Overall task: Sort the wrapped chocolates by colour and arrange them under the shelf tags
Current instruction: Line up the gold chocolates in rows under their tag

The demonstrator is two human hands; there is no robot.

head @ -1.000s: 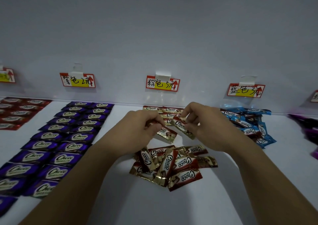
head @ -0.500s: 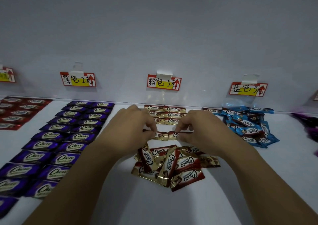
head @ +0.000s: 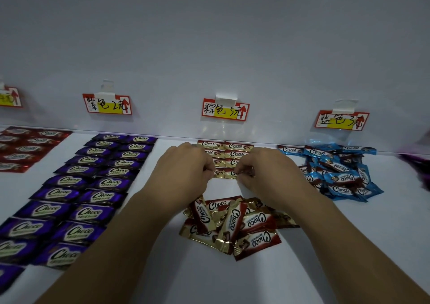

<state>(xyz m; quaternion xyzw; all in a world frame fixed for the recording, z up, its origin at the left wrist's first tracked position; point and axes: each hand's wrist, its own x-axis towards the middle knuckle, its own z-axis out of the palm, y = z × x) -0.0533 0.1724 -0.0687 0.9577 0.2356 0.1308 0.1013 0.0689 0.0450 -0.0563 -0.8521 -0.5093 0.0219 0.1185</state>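
Note:
Brown-and-gold wrapped chocolates (head: 235,146) lie in two short columns under the brown shelf tag (head: 225,110). My left hand (head: 181,171) and my right hand (head: 265,173) each pinch one brown chocolate, and the two chocolates (head: 224,174) lie side by side low at the front of those columns. A loose heap of brown chocolates (head: 232,224) lies just in front of my hands. Purple chocolates (head: 93,180) form two long columns under the purple tag (head: 107,104). Blue chocolates (head: 339,171) sit in a jumbled pile under the blue tag (head: 342,120).
Red chocolates (head: 25,148) lie in rows at the far left under another tag (head: 10,97). Dark purple wrappers (head: 418,164) show at the right edge. The white shelf (head: 302,268) meets a white back wall behind the tags.
Both hands have moved away from me and down, carrying the two brown chocolates from above the heap to the front of the brown columns.

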